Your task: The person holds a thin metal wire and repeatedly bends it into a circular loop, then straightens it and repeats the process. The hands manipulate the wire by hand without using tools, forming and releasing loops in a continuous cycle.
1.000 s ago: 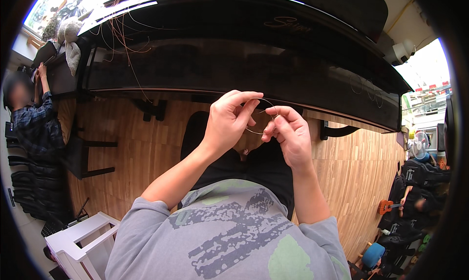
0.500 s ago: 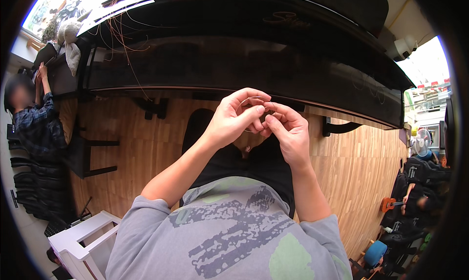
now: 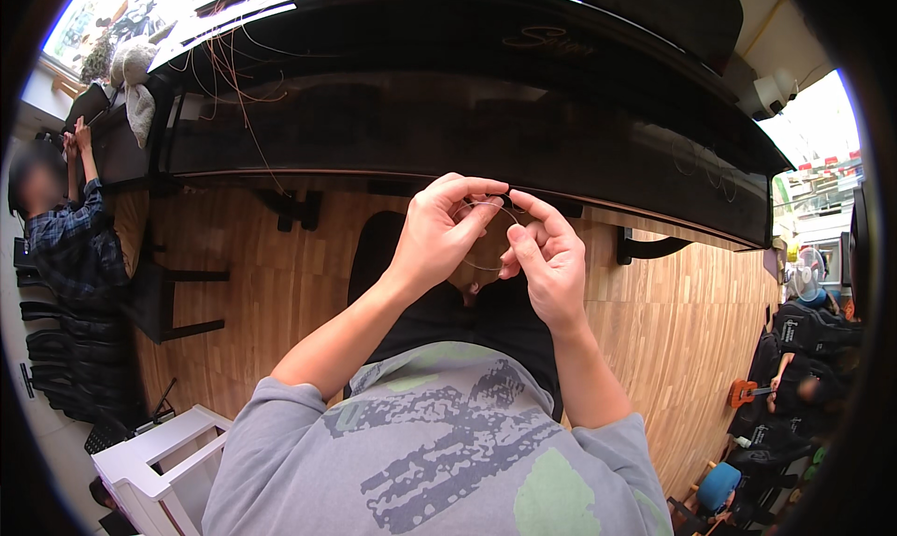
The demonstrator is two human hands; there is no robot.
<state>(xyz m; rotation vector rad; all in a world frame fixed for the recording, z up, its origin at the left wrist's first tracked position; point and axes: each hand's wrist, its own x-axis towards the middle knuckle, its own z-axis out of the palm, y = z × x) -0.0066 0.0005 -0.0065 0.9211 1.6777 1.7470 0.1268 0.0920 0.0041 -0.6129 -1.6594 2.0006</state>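
A thin wire string (image 3: 482,268), bent into a small loop, hangs between my hands over my lap, in front of the black piano (image 3: 420,129). My left hand (image 3: 437,232) pinches the loop's upper left part between thumb and fingers. My right hand (image 3: 553,263) has its thumb and bent fingers on the loop's right side, index finger stretched toward the left fingertips. Loose copper-coloured strings (image 3: 245,101) trail over the piano's left part. Faint thin loops (image 3: 687,157) show on its right part.
At the left a person in a plaid shirt (image 3: 70,232) has both hands near a grey plush toy (image 3: 138,97). A black bench (image 3: 182,298) and a white wooden frame (image 3: 168,461) stand left. Black cases, a small orange ukulele (image 3: 743,392) and a fan (image 3: 808,272) are right.
My right hand has drawn slightly away from the left and its fingers have shifted. The string's loop now shows more openly between the hands.
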